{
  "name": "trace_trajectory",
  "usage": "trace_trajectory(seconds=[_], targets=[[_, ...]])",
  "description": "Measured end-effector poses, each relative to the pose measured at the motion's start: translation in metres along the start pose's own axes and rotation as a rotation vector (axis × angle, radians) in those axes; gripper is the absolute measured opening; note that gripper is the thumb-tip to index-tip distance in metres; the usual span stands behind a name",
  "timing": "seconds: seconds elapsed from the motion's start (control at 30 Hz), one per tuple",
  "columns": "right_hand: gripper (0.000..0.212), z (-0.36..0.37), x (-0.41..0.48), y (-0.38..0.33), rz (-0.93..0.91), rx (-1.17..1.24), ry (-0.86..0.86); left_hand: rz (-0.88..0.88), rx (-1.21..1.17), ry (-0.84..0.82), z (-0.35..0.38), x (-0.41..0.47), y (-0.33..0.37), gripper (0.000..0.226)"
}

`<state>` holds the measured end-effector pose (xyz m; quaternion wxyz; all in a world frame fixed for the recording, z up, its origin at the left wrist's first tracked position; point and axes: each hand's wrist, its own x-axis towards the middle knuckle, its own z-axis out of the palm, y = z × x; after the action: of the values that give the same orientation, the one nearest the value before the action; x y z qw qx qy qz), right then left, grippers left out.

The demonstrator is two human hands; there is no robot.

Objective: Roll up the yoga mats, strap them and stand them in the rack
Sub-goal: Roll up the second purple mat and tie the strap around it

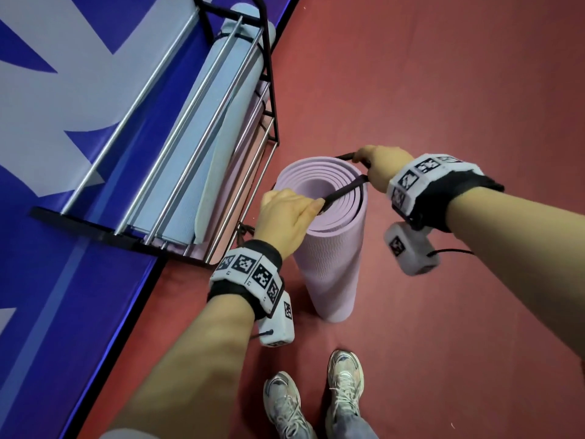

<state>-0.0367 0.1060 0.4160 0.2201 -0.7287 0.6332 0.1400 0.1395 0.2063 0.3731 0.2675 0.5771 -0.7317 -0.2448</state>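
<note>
Red floor (443, 90); rack (95, 228) holds blue mat (190, 198) beside lilac mat (231, 185).

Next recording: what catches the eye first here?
A rolled lilac foam yoga mat stands upright on the red floor at centre, with the left hand and right hand each gripping a dark strap stretched across its top end. At left, a black-framed metal rack holds a light blue rolled mat.

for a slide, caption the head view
Left hand and right hand grip a dark strap over the upright rolled lilac foam yoga mat
</note>
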Motion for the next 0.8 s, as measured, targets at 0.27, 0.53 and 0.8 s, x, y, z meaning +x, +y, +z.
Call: trace_trajectory(seconds=[0.27, 0.53, 0.8], targets=[[0.030, 0.021, -0.035, 0.015, 0.208, 0.899, -0.336, -0.190, 0.145, 0.149, -0.006, 0.010, -0.024, 0.063], [0.064, 0.032, -0.096, -0.025, 0.029, 0.681, -0.357, -0.317, 0.024, 0.190, 0.006, 0.037, -0.002, 0.054], [0.108, 0.062, -0.079, -0.020, -0.147, 0.025, 0.421, -0.245, -0.133, 0.030, -0.003, 0.029, 0.007, 0.020]])
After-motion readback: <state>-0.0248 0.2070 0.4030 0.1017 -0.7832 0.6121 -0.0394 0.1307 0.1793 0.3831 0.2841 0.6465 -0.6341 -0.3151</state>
